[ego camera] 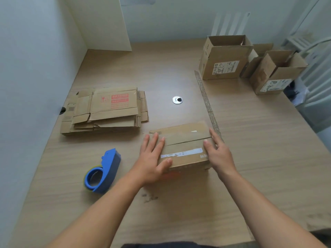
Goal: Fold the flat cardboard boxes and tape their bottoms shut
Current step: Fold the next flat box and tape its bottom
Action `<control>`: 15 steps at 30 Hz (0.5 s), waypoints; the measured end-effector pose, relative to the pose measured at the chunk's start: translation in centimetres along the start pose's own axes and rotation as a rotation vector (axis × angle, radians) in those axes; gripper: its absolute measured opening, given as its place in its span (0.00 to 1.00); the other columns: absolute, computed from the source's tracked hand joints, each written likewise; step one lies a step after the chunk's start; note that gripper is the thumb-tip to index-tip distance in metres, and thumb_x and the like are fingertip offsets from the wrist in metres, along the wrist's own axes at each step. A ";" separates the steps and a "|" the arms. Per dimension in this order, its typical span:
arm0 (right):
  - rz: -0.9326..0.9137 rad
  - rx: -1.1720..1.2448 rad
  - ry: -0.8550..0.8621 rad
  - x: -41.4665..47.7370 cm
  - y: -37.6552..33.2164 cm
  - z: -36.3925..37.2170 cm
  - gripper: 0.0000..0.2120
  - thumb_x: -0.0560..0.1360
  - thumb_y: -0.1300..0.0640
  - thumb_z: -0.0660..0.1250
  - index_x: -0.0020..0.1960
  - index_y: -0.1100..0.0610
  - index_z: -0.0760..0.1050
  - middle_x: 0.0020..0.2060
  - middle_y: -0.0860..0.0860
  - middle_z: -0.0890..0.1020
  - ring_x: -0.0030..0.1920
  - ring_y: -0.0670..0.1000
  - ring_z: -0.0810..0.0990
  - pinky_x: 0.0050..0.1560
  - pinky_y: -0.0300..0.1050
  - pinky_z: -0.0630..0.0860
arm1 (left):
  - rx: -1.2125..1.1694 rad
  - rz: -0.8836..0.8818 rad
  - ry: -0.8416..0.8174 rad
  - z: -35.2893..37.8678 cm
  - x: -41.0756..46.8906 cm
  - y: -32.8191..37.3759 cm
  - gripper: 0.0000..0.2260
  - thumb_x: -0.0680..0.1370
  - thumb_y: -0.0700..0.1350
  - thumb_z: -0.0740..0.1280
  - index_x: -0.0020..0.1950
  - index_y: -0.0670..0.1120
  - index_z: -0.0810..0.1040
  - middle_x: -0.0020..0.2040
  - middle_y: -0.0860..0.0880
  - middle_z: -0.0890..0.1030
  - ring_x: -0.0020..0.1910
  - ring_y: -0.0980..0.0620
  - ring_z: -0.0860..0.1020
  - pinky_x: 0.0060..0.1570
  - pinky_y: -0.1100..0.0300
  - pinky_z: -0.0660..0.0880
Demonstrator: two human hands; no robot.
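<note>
A small cardboard box (186,140) stands bottom-up in front of me, its flaps folded together with a seam across the middle. My left hand (152,158) lies flat on the box's left end, fingers straight, thumb on the top face. At the right end my right hand (217,154) presses with straight fingers against the side and top edge. A blue tape dispenser (103,173) lies on the table to the left of the box. Farther left sits a stack of flat cardboard boxes (105,111).
Two folded boxes stand open-topped at the back right, a bigger one (224,59) and a smaller one (276,74). A long strip of tape (207,104) lies on the wooden table (179,203) behind the box. A round cable grommet (177,100) sits mid-table. Walls close the left and back.
</note>
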State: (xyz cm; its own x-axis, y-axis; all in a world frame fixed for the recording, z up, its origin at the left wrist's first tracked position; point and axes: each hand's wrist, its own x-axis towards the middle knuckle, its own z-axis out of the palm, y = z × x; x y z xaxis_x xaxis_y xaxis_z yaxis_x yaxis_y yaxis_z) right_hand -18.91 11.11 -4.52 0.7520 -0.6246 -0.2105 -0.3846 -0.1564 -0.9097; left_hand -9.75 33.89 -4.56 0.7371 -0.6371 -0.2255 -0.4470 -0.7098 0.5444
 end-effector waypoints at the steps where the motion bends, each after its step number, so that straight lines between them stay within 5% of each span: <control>1: 0.015 -0.032 0.020 0.2 0.1 -0.5 0.23 0.80 0.51 0.66 0.74 0.43 0.68 0.70 0.45 0.74 0.69 0.46 0.73 0.72 0.48 0.68 | -0.013 -0.012 -0.042 0.9 0.1 0.3 0.36 0.80 0.63 0.57 0.82 0.52 0.45 0.78 0.57 0.35 0.77 0.53 0.30 0.76 0.55 0.36; 5: -0.013 -0.225 -0.036 0.1 1.4 -1.0 0.25 0.80 0.51 0.67 0.75 0.45 0.66 0.67 0.48 0.75 0.66 0.50 0.75 0.67 0.48 0.71 | -0.040 -0.028 -0.068 3.7 -1.0 -0.2 0.37 0.81 0.60 0.62 0.82 0.51 0.46 0.79 0.56 0.35 0.78 0.52 0.31 0.78 0.51 0.40; 9: 0.054 -0.168 -0.134 -1.8 4.2 0.6 0.26 0.80 0.52 0.66 0.76 0.44 0.64 0.65 0.48 0.76 0.58 0.48 0.78 0.56 0.40 0.73 | 0.049 -0.045 -0.007 2.9 -1.5 -1.6 0.34 0.81 0.57 0.63 0.82 0.50 0.51 0.81 0.54 0.40 0.78 0.53 0.33 0.75 0.58 0.39; 15: -0.108 -0.361 -0.124 -2.7 4.6 3.8 0.23 0.80 0.58 0.64 0.74 0.55 0.66 0.69 0.52 0.73 0.69 0.55 0.71 0.66 0.42 0.64 | 0.118 -0.087 0.026 2.3 -3.5 -4.1 0.30 0.81 0.59 0.61 0.81 0.52 0.57 0.81 0.56 0.46 0.78 0.57 0.37 0.72 0.62 0.44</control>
State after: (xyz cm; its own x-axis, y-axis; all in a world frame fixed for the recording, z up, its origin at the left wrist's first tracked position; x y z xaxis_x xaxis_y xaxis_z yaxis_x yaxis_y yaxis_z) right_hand -20.70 15.01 -9.50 0.8488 -0.4963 -0.1824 -0.4467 -0.4885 -0.7495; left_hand -11.61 38.35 -7.89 0.7881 -0.5645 -0.2456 -0.4360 -0.7935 0.4246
